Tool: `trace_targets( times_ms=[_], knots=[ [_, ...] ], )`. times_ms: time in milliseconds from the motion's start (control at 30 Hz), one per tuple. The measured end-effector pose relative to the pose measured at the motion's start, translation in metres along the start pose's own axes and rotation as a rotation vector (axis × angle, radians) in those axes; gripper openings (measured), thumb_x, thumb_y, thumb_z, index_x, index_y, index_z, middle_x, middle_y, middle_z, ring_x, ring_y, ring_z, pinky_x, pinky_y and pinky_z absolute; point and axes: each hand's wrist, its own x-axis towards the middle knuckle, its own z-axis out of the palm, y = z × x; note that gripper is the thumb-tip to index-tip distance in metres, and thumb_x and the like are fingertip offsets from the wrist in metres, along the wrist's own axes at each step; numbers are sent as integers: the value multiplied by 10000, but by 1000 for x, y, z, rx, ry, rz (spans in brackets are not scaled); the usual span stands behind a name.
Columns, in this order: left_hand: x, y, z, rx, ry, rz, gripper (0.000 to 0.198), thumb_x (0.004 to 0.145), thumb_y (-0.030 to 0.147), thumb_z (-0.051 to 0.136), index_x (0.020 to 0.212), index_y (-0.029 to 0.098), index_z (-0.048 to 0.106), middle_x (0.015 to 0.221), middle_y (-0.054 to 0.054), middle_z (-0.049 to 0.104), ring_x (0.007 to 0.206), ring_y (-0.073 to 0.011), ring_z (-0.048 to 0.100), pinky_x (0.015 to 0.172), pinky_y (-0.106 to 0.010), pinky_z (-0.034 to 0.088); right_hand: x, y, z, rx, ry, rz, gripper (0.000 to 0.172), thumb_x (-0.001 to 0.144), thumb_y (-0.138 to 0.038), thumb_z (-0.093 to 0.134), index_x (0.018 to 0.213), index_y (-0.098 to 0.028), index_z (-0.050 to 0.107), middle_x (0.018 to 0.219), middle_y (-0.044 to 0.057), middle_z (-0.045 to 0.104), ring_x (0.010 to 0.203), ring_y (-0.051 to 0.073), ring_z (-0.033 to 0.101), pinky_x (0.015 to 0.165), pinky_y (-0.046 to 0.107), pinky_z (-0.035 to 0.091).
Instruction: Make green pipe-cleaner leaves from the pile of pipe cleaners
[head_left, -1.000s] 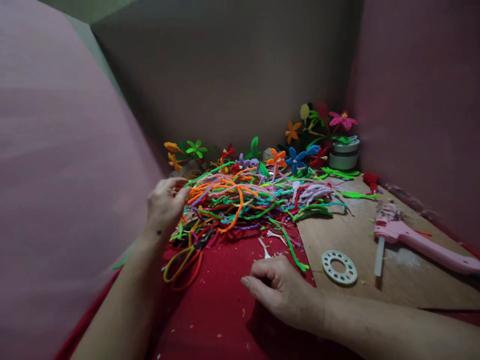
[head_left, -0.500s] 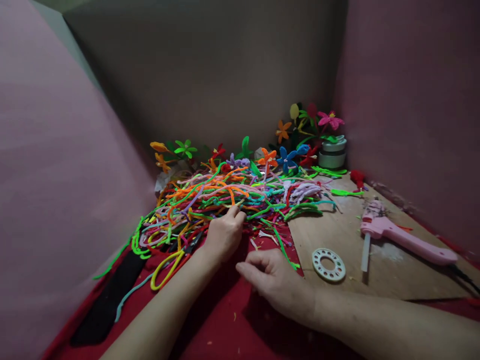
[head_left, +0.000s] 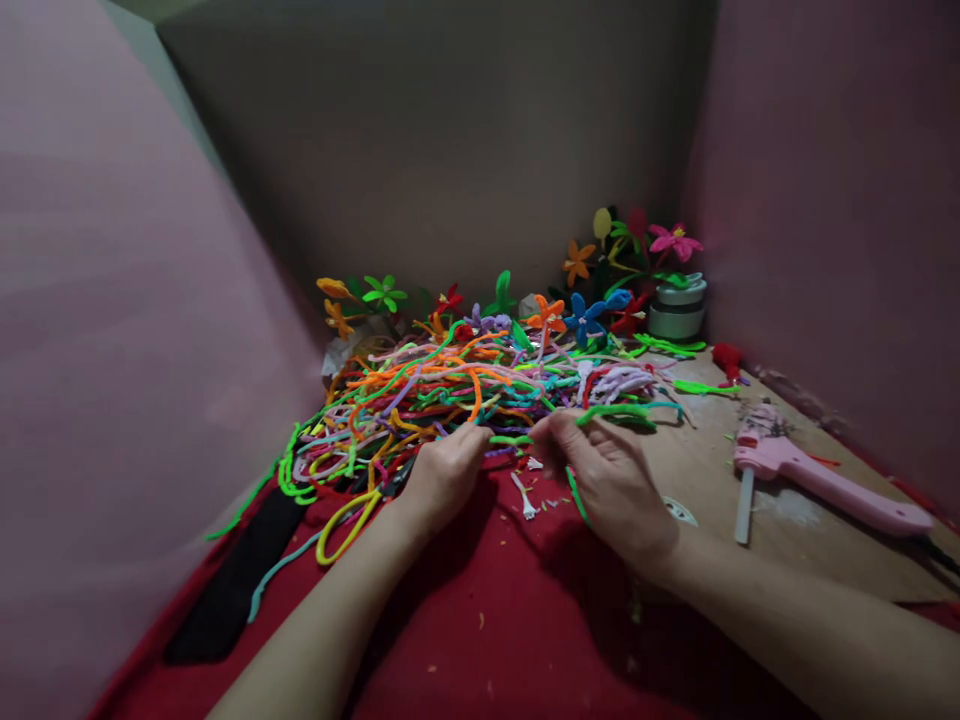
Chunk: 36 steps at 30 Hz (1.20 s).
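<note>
A big tangle of coloured pipe cleaners (head_left: 457,395) lies on the red cloth (head_left: 487,620) in front of me. At its near edge my left hand (head_left: 444,470) and my right hand (head_left: 611,480) are both closed in a pinch on a green pipe cleaner (head_left: 511,440) that runs between them. Small white scraps (head_left: 525,497) lie on the cloth just below the hands.
Finished pipe-cleaner flowers (head_left: 585,315) stand along the back wall, some in a white pot (head_left: 677,310). A pink glue gun (head_left: 817,480) lies on a wooden board (head_left: 750,530) at right, with a white ring (head_left: 681,510) half hidden by my right hand. Pink walls close both sides.
My left hand came from the pile's left side to its near edge. My right hand lifted off the cloth and moved up to the pile. Both now pinch the green pipe cleaner.
</note>
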Motion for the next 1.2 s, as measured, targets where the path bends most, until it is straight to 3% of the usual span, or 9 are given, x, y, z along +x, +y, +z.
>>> trace_targets(
  times_ms=[267, 367, 433, 567, 667, 800, 1000, 1100, 1200],
  knots=[
    [5, -9, -9, -249, 136, -211, 136, 810, 253, 507, 808, 196, 630, 746, -27, 623, 665, -122, 554, 629, -219, 412, 19, -60, -26, 384, 188, -249, 317, 811, -325, 545, 540, -174, 480, 501, -49, 397, 419, 58, 355, 394, 196, 300],
    [7, 0, -12, -390, 160, -322, 177, 815, 294, 500, 814, 169, 626, 639, -16, 609, 528, -110, 540, 510, -215, 415, 31, -68, -33, 525, 264, -256, 314, 826, -291, 516, 543, -171, 453, 532, -49, 389, 422, 55, 323, 386, 190, 293],
    [8, 10, -16, -597, 87, -393, 206, 814, 308, 505, 895, 154, 614, 576, 6, 569, 412, -82, 475, 401, -195, 363, 34, -65, -33, 594, 253, -158, 322, 829, -304, 506, 544, -170, 439, 515, -51, 369, 416, 57, 323, 383, 188, 294],
    [14, 38, -28, -1412, -25, -527, 467, 709, 313, 660, 1136, 177, 529, 716, 1, 568, 437, -56, 470, 381, -175, 356, 31, -43, -22, 645, 173, 101, 307, 799, -317, 539, 549, -171, 436, 472, -53, 374, 389, 60, 345, 373, 181, 290],
    [17, 48, -33, -1695, 153, -588, 321, 732, 340, 647, 980, 141, 607, 648, 24, 515, 429, -29, 426, 403, -163, 364, 27, -24, -13, 627, 132, 207, 297, 764, -330, 575, 549, -167, 451, 459, -50, 405, 370, 61, 359, 362, 181, 288],
    [17, 39, -29, -1668, 420, -715, 174, 736, 282, 648, 763, 110, 635, 590, 15, 526, 475, -65, 493, 416, -177, 401, 30, -14, -11, 616, 99, 227, 212, 765, -346, 579, 662, -162, 558, 586, -8, 558, 500, 102, 515, 450, 211, 398],
    [20, 27, -32, -1800, 667, -861, 315, 905, 231, 370, 737, 124, 614, 786, -59, 659, 800, -172, 632, 719, -374, 522, 38, -25, -15, 811, -40, 223, 202, 883, -254, 410, 829, -189, 593, 706, 2, 615, 708, 120, 600, 720, 292, 484],
    [22, 29, -42, -1890, 724, -837, 356, 933, 232, 284, 810, 118, 598, 631, -20, 607, 663, -119, 620, 665, -318, 526, 35, -24, -13, 787, -123, 235, 182, 885, -253, 421, 851, -185, 586, 501, -58, 467, 490, 91, 496, 703, 275, 483],
    [21, 29, -50, -1978, 712, -790, 375, 939, 178, 249, 752, 95, 563, 436, 56, 406, 384, -41, 430, 460, -183, 434, 30, -18, -9, 703, -171, 209, 163, 878, -265, 448, 877, -179, 587, 415, -100, 271, 357, 72, 257, 529, 222, 429]
  ],
)
